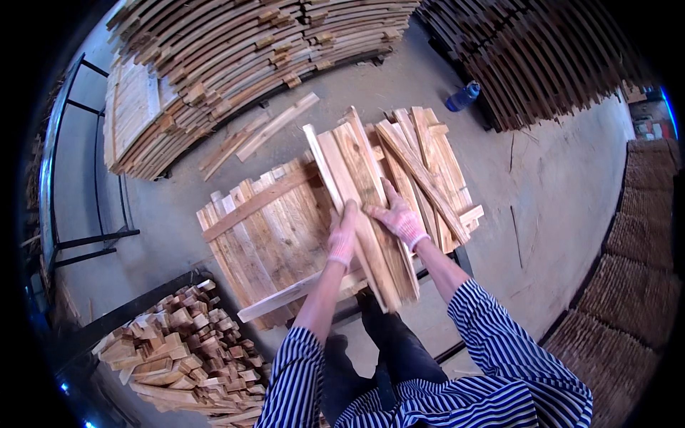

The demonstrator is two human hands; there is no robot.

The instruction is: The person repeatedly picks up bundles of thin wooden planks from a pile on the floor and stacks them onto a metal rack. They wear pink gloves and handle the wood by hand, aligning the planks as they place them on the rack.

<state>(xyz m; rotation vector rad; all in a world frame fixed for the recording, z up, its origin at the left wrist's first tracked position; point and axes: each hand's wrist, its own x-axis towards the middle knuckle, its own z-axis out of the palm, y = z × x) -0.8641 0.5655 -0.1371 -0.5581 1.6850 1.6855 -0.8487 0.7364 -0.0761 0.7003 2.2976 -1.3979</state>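
Note:
My left hand [343,234], in a pinkish work glove, grips the left side of a bundle of long wooden boards [357,160]. On the bundle's right side is my right hand [401,218], gloved the same way, its thumb across the top and its fingers curled at the edge. The boards lie side by side, tilted, one narrow edge turned up at the left. Beneath them is a slatted wooden panel [265,239] with a crosspiece near its far side. Loose boards [422,171] lie on the right part of the work surface, some crossed over others.
A tall stack of planks [235,53] stands far left, a darker stack [542,60] far right, with a blue bottle [462,96] beside it. Short wood blocks [189,349] fill the near left. Loose planks [277,127] lie on the floor. A metal frame [68,128] stands left.

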